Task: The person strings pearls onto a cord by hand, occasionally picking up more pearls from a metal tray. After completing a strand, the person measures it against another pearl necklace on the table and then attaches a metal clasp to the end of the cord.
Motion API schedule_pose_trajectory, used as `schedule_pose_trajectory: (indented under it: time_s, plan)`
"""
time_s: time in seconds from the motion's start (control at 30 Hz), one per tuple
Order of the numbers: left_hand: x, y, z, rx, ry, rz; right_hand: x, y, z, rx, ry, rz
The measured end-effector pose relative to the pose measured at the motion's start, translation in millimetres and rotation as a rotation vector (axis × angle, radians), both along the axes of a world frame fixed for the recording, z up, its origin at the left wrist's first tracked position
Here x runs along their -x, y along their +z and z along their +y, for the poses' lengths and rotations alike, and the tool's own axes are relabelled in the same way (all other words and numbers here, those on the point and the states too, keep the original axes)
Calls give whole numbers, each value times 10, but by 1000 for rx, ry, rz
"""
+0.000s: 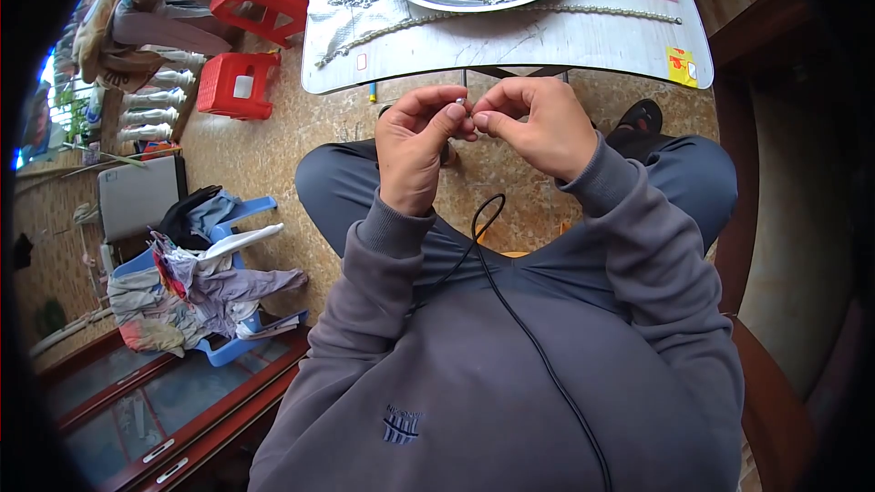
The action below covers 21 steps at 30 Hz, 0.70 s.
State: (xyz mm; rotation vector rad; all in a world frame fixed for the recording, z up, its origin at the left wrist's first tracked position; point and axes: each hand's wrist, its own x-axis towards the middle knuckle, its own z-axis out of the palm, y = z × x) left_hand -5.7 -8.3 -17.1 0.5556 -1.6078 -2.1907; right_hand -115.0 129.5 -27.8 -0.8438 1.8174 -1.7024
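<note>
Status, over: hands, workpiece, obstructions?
Left hand pinching tiny pale piece; right hand close beside, grip unclear. Beaded strand lying across table. Nothing seen blocking either hand.

The table [583, 47] is bright with soft light, and the brightest spot is far to its left — a window [48, 96] glowing white and blue. The metal tray [474, 8] on the table has a shiny rim, while the brown wood [756, 32] to the table's right is dim. The edges bend like a fish bowl, with black corners, and the left hand [412, 146] and right hand [545, 128] by the table's near side look clear — but the tiny pale thing [459, 101] between them is too small to tell.
</note>
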Motion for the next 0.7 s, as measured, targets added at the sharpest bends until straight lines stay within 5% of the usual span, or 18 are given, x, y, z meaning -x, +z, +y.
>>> schedule_pose_trajectory:
  time_s: [0.17, 0.33, 0.47, 0.7]
  plan:
    - [-11, 12, 5, 23, -11, -25, 12, 29, 13, -26, 26, 15]
    - [-6, 83, -14, 315, -61, -91, 12, 14, 14, -76, 40, 62]
    - [39, 151, -46, 609, -141, -4, 23, -94, -18, 79, 41, -167]
    - [50, 318, -33, 571, -150, -101, 21, -19, -29, 149, 43, -254]
